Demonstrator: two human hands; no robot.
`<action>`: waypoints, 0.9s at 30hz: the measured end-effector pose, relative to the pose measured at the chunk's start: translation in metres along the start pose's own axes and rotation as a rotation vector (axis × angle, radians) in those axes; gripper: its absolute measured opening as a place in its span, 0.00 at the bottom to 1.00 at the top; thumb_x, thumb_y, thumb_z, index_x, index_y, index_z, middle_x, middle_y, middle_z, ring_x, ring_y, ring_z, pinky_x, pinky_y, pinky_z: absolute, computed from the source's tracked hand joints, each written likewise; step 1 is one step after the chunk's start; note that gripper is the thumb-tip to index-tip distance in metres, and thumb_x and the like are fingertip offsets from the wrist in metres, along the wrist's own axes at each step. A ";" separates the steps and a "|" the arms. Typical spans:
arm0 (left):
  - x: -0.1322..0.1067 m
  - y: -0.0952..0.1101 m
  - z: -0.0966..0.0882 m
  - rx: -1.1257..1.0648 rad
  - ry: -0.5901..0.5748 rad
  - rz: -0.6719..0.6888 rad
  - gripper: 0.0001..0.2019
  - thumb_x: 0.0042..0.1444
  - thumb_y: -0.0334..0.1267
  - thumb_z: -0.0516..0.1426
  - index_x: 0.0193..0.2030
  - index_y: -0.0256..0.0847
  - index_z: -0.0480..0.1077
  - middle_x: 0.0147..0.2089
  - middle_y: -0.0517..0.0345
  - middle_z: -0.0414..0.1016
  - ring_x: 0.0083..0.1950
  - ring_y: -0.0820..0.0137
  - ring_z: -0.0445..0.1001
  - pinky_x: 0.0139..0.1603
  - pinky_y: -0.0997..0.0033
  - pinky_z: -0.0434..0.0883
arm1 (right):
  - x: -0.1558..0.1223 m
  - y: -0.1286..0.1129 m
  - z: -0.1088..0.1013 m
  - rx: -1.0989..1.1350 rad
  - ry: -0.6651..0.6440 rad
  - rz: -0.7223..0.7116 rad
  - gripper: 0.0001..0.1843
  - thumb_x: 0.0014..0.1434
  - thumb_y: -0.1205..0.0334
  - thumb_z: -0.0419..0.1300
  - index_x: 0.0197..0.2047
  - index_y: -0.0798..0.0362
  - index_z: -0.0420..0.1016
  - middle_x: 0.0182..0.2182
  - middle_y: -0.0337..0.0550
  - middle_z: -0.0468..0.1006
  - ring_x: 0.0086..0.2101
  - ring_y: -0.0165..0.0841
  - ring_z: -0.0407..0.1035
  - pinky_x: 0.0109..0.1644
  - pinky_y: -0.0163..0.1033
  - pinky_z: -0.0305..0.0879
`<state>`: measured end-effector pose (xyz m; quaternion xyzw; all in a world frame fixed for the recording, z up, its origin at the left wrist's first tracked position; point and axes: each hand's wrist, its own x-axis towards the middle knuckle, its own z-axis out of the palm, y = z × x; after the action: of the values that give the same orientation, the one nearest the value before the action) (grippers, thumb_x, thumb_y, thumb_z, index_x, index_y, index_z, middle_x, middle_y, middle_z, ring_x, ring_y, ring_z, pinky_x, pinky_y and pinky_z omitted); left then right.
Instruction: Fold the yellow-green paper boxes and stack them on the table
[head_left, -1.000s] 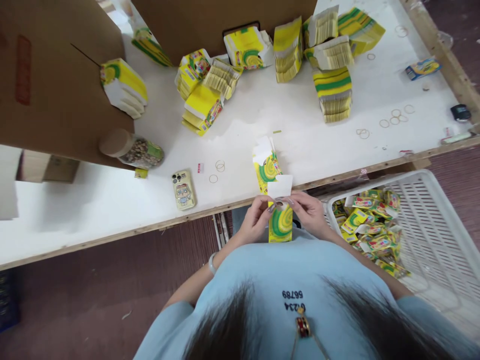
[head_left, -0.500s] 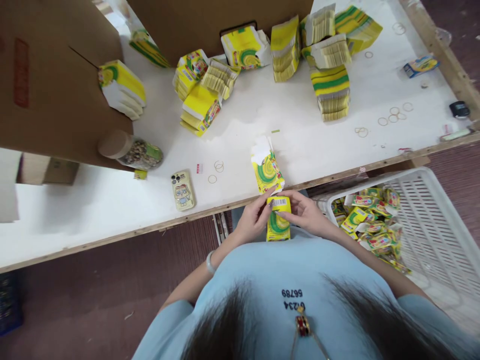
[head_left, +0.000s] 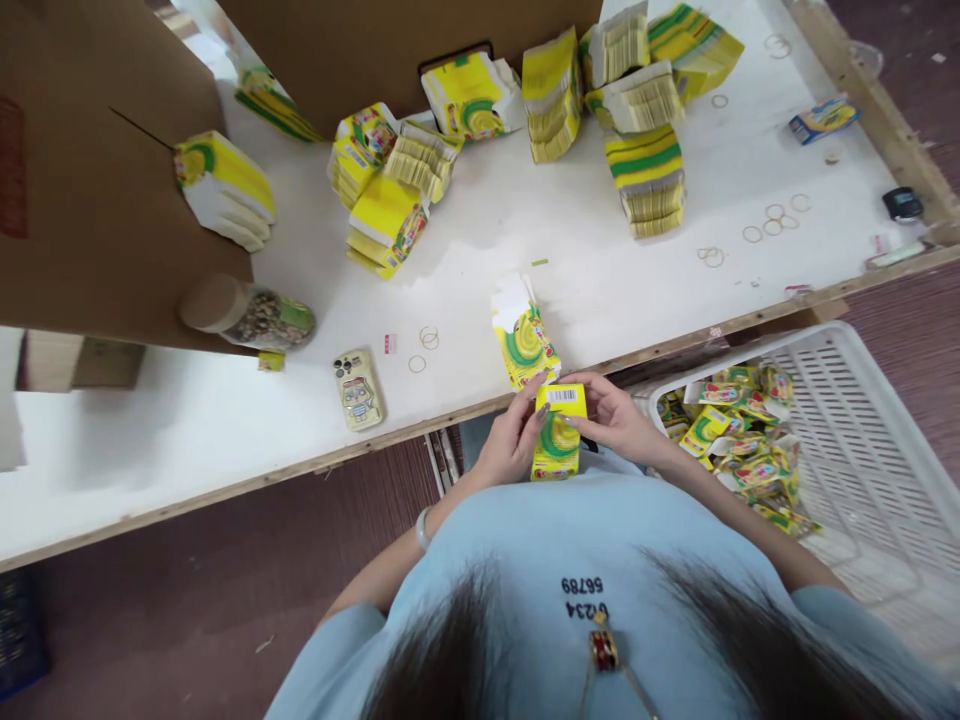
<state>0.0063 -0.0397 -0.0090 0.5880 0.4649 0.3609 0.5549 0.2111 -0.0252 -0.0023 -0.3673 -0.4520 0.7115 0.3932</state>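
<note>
Both of my hands hold a small yellow and green carton upright just below the table's front edge. My left hand grips its left side and my right hand presses on its top flap, where a barcode shows. A short stack of flat cartons of the same print lies on the white table just beyond my fingers.
A white slatted crate at my right holds several folded cartons. Bundles of flat cartons lie across the back of the table by brown cardboard boxes. A phone, a jar and loose rubber bands lie on the table.
The carton's white top flap, open a second ago, is folded down and closed now. My hands and the carton stayed in the same place; the view shifted slightly.
</note>
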 end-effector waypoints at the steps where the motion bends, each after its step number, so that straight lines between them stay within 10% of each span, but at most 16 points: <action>1: 0.000 0.000 0.001 0.006 0.001 0.010 0.27 0.72 0.53 0.49 0.71 0.42 0.62 0.57 0.45 0.78 0.53 0.62 0.78 0.57 0.61 0.74 | 0.000 -0.001 0.000 -0.004 -0.005 0.009 0.24 0.61 0.55 0.69 0.57 0.48 0.70 0.50 0.47 0.83 0.48 0.34 0.79 0.54 0.42 0.79; 9: 0.000 -0.001 0.007 0.028 0.070 0.061 0.24 0.72 0.50 0.50 0.68 0.40 0.64 0.55 0.45 0.81 0.46 0.66 0.82 0.49 0.67 0.77 | -0.001 -0.007 0.001 0.012 -0.021 0.146 0.38 0.60 0.54 0.69 0.69 0.43 0.61 0.54 0.49 0.80 0.47 0.38 0.79 0.46 0.41 0.80; 21: -0.006 -0.005 0.012 0.035 0.111 0.110 0.25 0.72 0.51 0.51 0.69 0.41 0.62 0.48 0.48 0.82 0.42 0.67 0.80 0.49 0.65 0.76 | 0.001 -0.009 -0.003 -0.020 -0.117 0.104 0.32 0.62 0.52 0.68 0.67 0.45 0.71 0.53 0.44 0.83 0.49 0.33 0.79 0.54 0.40 0.77; 27: 0.051 -0.003 -0.006 0.390 0.119 0.357 0.29 0.64 0.60 0.57 0.63 0.43 0.68 0.40 0.52 0.76 0.41 0.62 0.74 0.45 0.62 0.72 | -0.017 -0.008 -0.033 -0.206 0.306 0.048 0.30 0.62 0.39 0.63 0.61 0.46 0.76 0.49 0.47 0.85 0.41 0.37 0.80 0.42 0.41 0.80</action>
<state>0.0158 0.0101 -0.0163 0.7343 0.4464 0.3903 0.3304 0.2486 -0.0262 -0.0027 -0.5205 -0.4484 0.6063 0.4006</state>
